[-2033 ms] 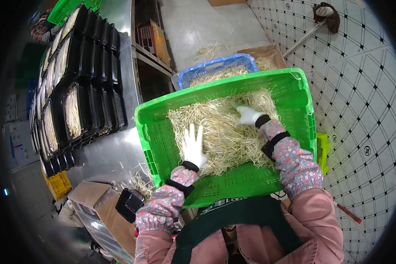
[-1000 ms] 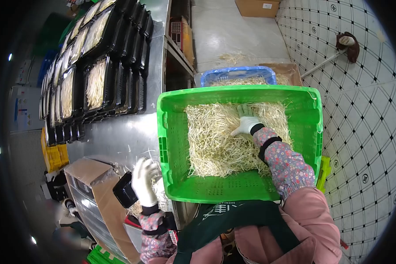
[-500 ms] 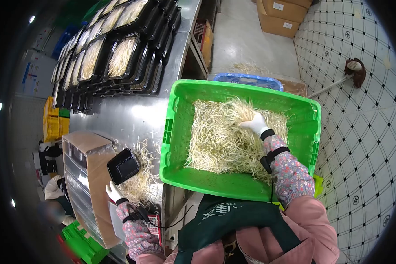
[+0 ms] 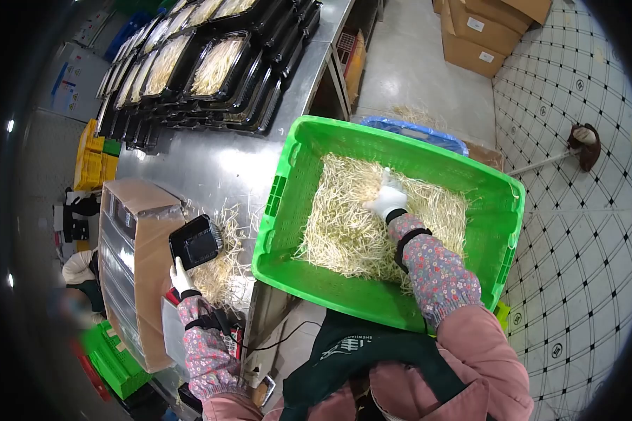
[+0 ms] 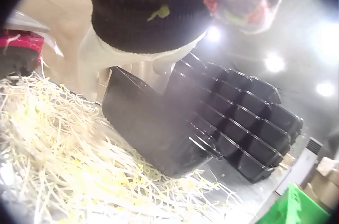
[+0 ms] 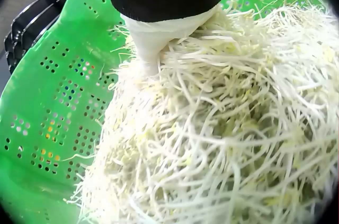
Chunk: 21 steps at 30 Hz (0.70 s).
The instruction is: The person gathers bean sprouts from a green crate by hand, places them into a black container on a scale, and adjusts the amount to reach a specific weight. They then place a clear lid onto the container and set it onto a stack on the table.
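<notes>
My gloved left hand pinches the near edge of a black plastic tray above a heap of loose sprouts on the metal table. Seen from the left wrist, the tray is tilted, with the fingers partly hidden behind its edge. My gloved right hand grips a bunch of bean sprouts in the big green crate. In the right wrist view the fingers are buried in pale sprouts.
Stacked black trays filled with sprouts stand at the back of the metal table. A cardboard box stands at the left, beside the loose sprouts. Behind the crate is a blue basket. Cartons stand farther back.
My left hand has left the crate, reached left and taken hold of the black tray. My right hand has lifted a clump of sprouts and lowered it. The view has turned left.
</notes>
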{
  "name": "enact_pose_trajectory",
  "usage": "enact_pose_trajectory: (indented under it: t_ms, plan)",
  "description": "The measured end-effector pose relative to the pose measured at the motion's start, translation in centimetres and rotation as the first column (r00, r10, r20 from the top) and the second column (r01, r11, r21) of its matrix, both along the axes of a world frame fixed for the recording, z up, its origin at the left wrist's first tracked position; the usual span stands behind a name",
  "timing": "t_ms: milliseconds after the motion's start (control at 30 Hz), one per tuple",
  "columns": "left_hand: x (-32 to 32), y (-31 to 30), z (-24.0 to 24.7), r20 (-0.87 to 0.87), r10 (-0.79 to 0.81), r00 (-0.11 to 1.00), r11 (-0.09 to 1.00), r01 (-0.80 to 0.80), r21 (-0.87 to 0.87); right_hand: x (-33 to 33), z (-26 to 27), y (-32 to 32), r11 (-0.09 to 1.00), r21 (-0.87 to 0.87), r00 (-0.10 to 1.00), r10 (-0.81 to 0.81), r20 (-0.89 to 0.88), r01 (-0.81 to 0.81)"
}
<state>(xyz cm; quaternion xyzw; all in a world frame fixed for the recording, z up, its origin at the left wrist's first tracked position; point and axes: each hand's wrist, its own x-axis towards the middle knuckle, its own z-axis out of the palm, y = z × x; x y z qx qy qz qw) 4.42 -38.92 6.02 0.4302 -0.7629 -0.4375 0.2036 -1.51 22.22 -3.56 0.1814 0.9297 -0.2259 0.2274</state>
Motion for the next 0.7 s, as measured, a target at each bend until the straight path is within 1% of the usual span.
enact_pose_trajectory:
  t_ms: [33, 67, 100, 133, 167, 200, 233, 267, 300, 333, 367, 433, 467, 533, 567, 600, 633, 667, 700]
  plan:
    - [-0.3, -0.8, -0.5, -0.012, 0.007, 1.0, 0.999, -0.007, 0.039, -0.7, 0.1, 1.1, 1.0, 0.003, 1.0, 0.009, -0.004, -0.009]
    - [-0.3, -1.7, -1.0, 0.005, 0.019, 1.0, 0.997, -0.019, 0.077, -1.1, 0.3, 2.1, 0.997, -0.08, 0.999, -0.019, 0.032, 0.022]
    - [-0.4, -2.8, -1.5, 0.003, 0.025, 1.0, 0.997, -0.025, 0.078, -1.3, 0.3, 2.8, 0.985, -0.162, 0.997, -0.046, 0.07, 0.056]
    - [-0.6, -3.7, -2.0, -0.033, 0.019, 0.999, 0.983, -0.013, 0.182, -1.4, 0.0, 3.5, 0.986, -0.159, 0.997, -0.041, 0.067, 0.051]
    - [-0.7, -4.4, -2.6, -0.071, 0.015, 0.997, 0.958, 0.006, 0.285, -1.4, -0.2, 4.0, 0.983, -0.156, 0.995, -0.083, 0.058, 0.092]
    - [-0.9, -0.9, -0.4, -0.011, 0.153, 0.988, 0.911, -0.137, 0.389, -1.3, -0.3, 4.7, 0.979, -0.153, 0.991, -0.126, 0.049, 0.132]
    - [-1.0, -1.2, -0.7, -0.013, 0.156, 0.988, 0.908, -0.139, 0.396, -0.9, -0.3, 5.5, 0.981, -0.146, 0.991, -0.124, 0.045, 0.129]
    - [-1.1, -1.5, -1.1, -0.004, 0.155, 0.988, 0.882, -0.136, 0.451, -0.2, -0.1, 6.2, 0.923, -0.326, 0.975, -0.22, -0.02, 0.202]
    - [-1.0, -1.8, -1.5, 0.003, 0.153, 0.988, 0.853, -0.133, 0.505, 0.3, 0.2, 6.5, 0.83, -0.499, 0.944, -0.322, -0.067, 0.248]
    - [-1.1, -1.6, -1.5, 0.028, 0.16, 0.987, 0.851, -0.152, 0.503, 0.8, 2.1, 6.7, 0.698, -0.678, 0.926, -0.372, -0.069, 0.23]
    - [-1.2, -1.5, -1.7, 0.023, 0.161, 0.987, 0.845, -0.15, 0.514, 0.7, -3.3, 8.2, 0.629, -0.754, 0.92, -0.381, -0.088, 0.188]
    - [-1.4, -1.4, -2.3, -0.021, 0.185, 0.982, 0.845, -0.149, 0.513, 1.8, 2.9, 7.4, 0.397, -0.909, 0.902, -0.427, -0.062, 0.125]
    - [-1.5, -0.7, -2.1, -0.027, 0.187, 0.982, 0.839, -0.145, 0.525, 2.1, 4.6, 7.2, 0.408, -0.905, 0.902, -0.425, -0.076, 0.117]
    - [-2.0, 2.0, -0.2, -0.219, 0.243, 0.945, 0.88, -0.119, 0.46, 2.5, 7.3, 6.3, 0.333, -0.94, 0.895, -0.438, -0.087, 0.071]
    - [-1.9, 2.1, 0.6, -0.317, 0.266, 0.91, 0.898, -0.115, 0.424, 2.8, 9.0, 5.5, 0.341, -0.939, 0.896, -0.432, -0.106, 0.053]
    - [-1.6, -0.8, -1.9, -0.401, 0.274, 0.874, 0.916, -0.11, 0.385, 3.9, 10.6, 4.1, 0.361, -0.932, 0.913, -0.39, -0.121, 0.031]
    - [-0.8, 0.1, -0.2, -0.271, 0.01, 0.963, 0.993, -0.042, -0.112, 4.1, 11.9, 2.8, 0.382, -0.924, 0.927, -0.345, -0.15, -0.007]
    - [-0.8, 1.4, 1.2, -0.343, 0.057, 0.938, 0.995, -0.083, -0.062, 4.1, 13.0, 1.0, 0.398, -0.912, 0.926, -0.297, -0.234, -0.103]
    - [-1.1, 3.6, 3.4, -0.412, 0.107, 0.905, 0.992, -0.122, -0.01, 4.1, 14.1, -0.8, 0.398, -0.908, 0.924, -0.284, -0.258, -0.131]
